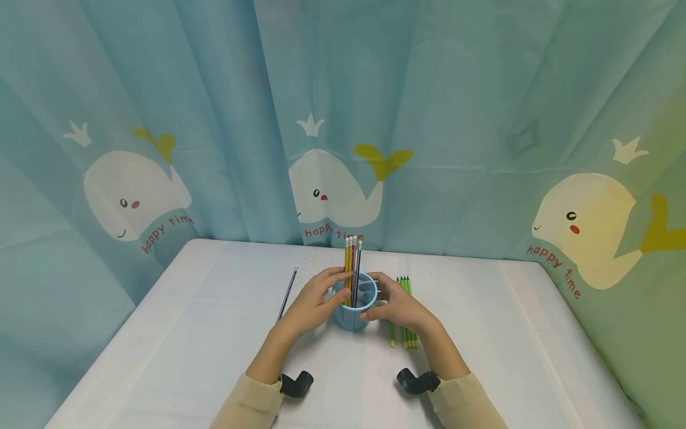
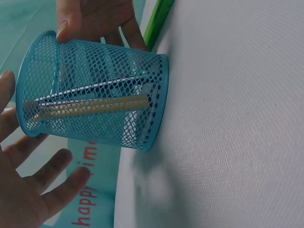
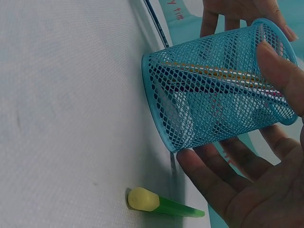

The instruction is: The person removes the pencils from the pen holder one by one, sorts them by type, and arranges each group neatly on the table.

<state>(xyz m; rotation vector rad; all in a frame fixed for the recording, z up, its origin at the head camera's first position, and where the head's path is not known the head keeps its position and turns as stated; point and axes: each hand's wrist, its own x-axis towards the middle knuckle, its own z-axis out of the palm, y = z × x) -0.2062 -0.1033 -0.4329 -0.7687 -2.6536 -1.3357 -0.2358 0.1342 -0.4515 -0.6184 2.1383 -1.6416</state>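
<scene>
A light blue mesh pencil cup stands upright mid-table. My right hand grips its right side, with the thumb on the mesh near the rim and the fingers round the other side. Several pencils, yellow and dark, stand in the cup with their eraser ends up. My left hand holds them at rim height between thumb and index finger. Its other fingers spread beside the cup in the left wrist view. Green pencils lie just beyond my right hand.
One dark pencil lies on the white table left of the cup, partly hidden by my left hand. A blue curtain printed with whales hangs behind the table's far edge. A black wrist camera sits at the left cuff.
</scene>
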